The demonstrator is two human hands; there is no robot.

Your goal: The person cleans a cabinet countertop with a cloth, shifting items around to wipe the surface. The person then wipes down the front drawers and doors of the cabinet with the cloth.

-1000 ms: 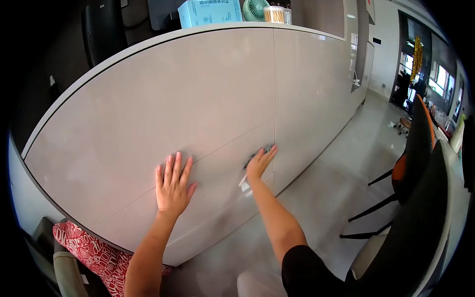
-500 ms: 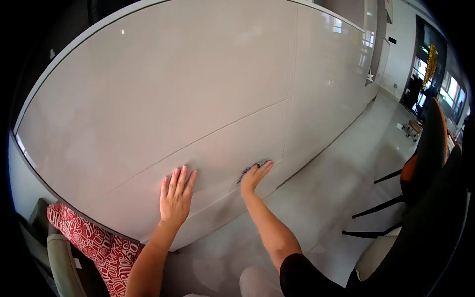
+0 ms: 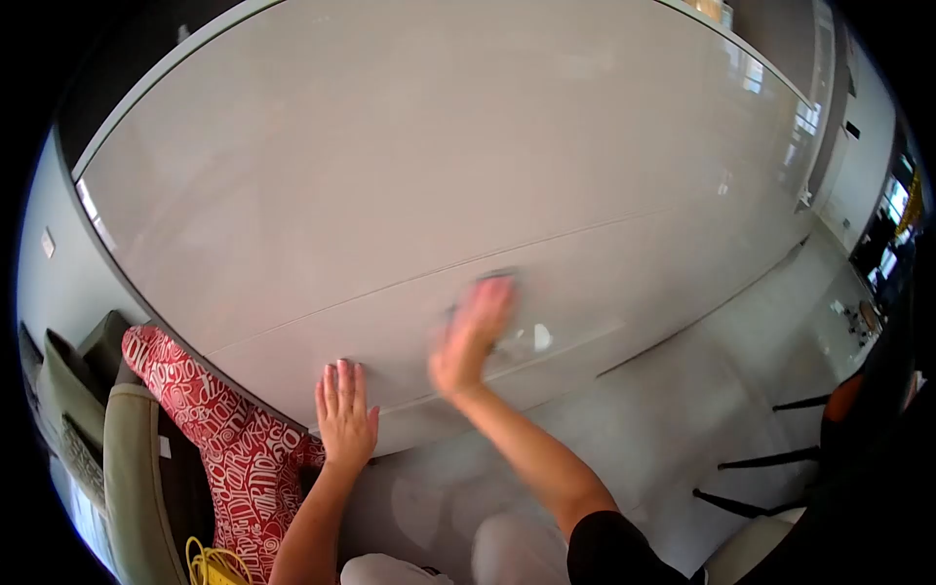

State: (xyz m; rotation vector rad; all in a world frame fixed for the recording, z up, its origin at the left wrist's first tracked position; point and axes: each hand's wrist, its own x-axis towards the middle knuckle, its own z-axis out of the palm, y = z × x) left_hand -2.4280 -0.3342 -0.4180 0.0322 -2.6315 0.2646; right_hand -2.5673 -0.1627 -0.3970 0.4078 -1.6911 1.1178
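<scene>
A large glossy beige panel [image 3: 409, 156] with a thin seam across its lower part stands in front of me. My left hand [image 3: 345, 419] lies flat on the panel's lower edge area, fingers spread a little, holding nothing. To its right, my right hand [image 3: 475, 327] is blurred by motion and presses a dark grey cloth [image 3: 501, 274] against the panel near the seam. Most of the cloth is hidden under the palm and fingers.
Red cushion with white lettering [image 3: 247, 458] at lower left, beside a green-grey sofa [image 3: 134, 478] and a yellow cable [image 3: 216, 564]. Dark chairs with black legs [image 3: 770, 460] stand on the glossy floor [image 3: 643, 429] at right.
My right hand has moved up and left over the panel with the cloth. The view has shifted, showing more of the sofa and the yellow cable. My left hand stays flat on the panel.
</scene>
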